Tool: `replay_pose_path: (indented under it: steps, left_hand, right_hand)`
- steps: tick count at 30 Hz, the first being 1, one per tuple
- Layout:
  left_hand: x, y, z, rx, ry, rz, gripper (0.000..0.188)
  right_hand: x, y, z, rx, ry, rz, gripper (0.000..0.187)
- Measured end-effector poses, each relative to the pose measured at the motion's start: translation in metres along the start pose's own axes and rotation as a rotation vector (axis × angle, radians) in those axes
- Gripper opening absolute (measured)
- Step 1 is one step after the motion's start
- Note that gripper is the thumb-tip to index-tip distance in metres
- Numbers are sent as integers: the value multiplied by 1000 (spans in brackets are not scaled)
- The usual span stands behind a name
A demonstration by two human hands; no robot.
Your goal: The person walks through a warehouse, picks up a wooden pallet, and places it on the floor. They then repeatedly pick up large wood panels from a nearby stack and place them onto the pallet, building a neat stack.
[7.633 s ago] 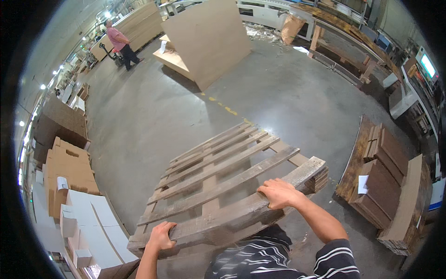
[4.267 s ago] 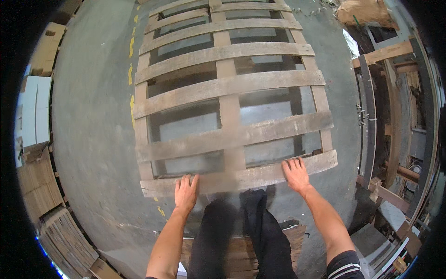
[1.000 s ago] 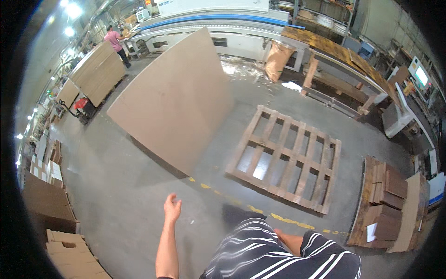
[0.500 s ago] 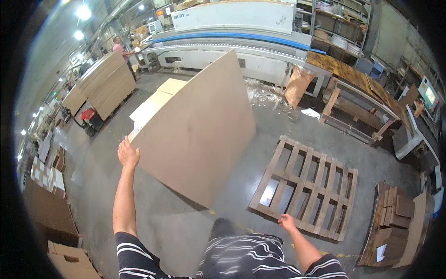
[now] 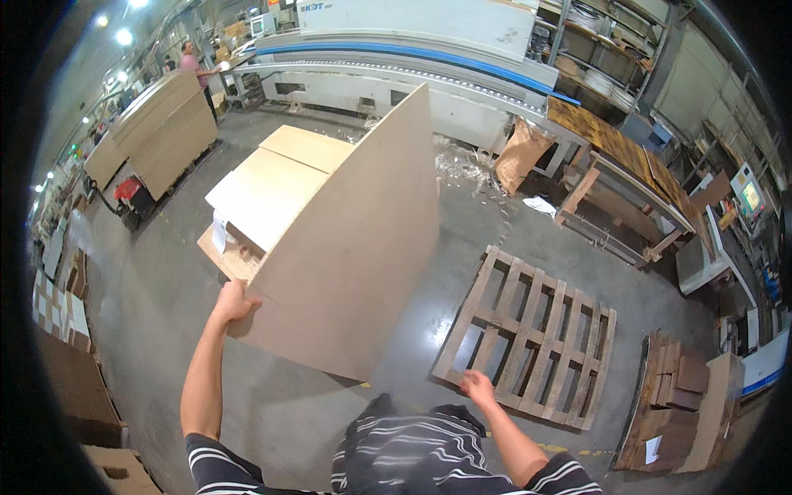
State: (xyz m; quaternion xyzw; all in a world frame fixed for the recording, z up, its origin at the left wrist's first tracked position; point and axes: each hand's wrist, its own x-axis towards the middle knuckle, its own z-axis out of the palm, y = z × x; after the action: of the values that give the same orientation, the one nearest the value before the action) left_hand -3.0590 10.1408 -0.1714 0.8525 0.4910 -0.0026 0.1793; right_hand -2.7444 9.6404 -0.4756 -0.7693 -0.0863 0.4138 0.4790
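Observation:
A large flat brown board [image 5: 355, 239] stands upright on edge ahead of me, slanting away to the right. My left hand [image 5: 237, 302] is closed round its near left edge, thumb on the face toward me. Behind the board, partly hidden by it, lies a stack of pale panels [image 5: 276, 181] with a white paper sheet [image 5: 219, 233] hanging at its near corner. My right hand [image 5: 477, 386] hangs off to the right with curled fingers, above the near edge of a wooden pallet [image 5: 528, 330]. It touches neither board nor pallet, as far as I can see.
A long machine with a blue strip [image 5: 396, 62] spans the back. Right of it stand a brown sack [image 5: 524, 157] and a wooden-topped bench [image 5: 615, 148]. Brown boards [image 5: 681, 388] lie at the lower right. Far left, a person [image 5: 191, 66] stands behind a tall panel stack [image 5: 161, 128].
My left hand has slid down and nearer along the board's edge, fingers now wrapped round it. The board has turned, showing more of the pale stack behind. My right hand has shifted slightly left.

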Motion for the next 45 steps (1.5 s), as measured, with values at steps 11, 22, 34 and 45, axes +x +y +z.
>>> replay_pose_path:
  steps: [11, 22, 34, 45]
  left_hand:
    - [-151, 164, 62, -410, -179, 158, 33]
    - [-249, 103, 452, -1211, -277, -1089, 92]
    - [-315, 263, 572, -1488, -124, -1176, 69]
    - [-349, 476, 601, -1263, 126, -1158, 51]
  right_hand:
    - [-26, -256, 60, 5, -394, -301, 90]
    - [-84, -211, -59, -14, -131, -275, 84]
    - [-128, 16, -205, -201, 231, -96, 29]
    - [-59, 169, -440, 417, 189, 43, 23]
